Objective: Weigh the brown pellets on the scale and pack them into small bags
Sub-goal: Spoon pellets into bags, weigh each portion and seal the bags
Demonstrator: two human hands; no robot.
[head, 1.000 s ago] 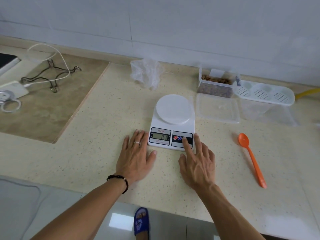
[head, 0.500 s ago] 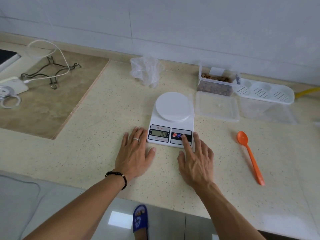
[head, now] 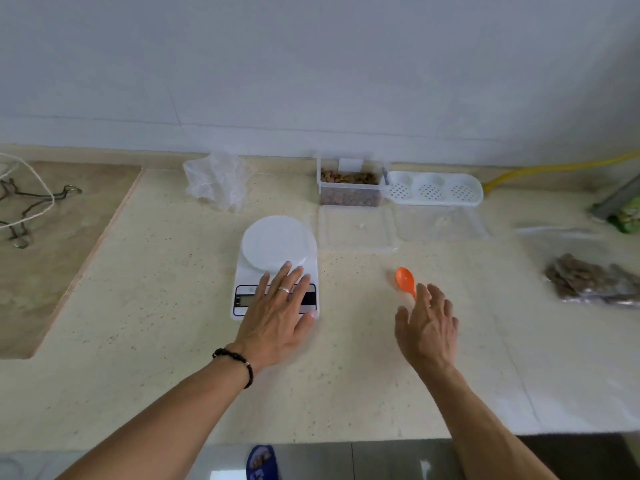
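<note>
A pale speckled counter [head: 346, 393] runs along a grey wall, with a brown stone slab [head: 52, 258] inset at its left end. On the slab lie a bent wire hanger [head: 27, 209] and a white cord [head: 38, 181]. On the speckled part stand a white scale [head: 273, 251], a crumpled clear bag [head: 216, 181] behind it, a clear tub of brown pellets [head: 349, 188], a flat clear lid [head: 356, 228] in front of the tub, a white perforated tray [head: 433, 190], an orange spoon [head: 405, 280], and, far right, a filled bag of pellets [head: 588, 280]. A yellow hose [head: 554, 166] lies along the wall
</note>
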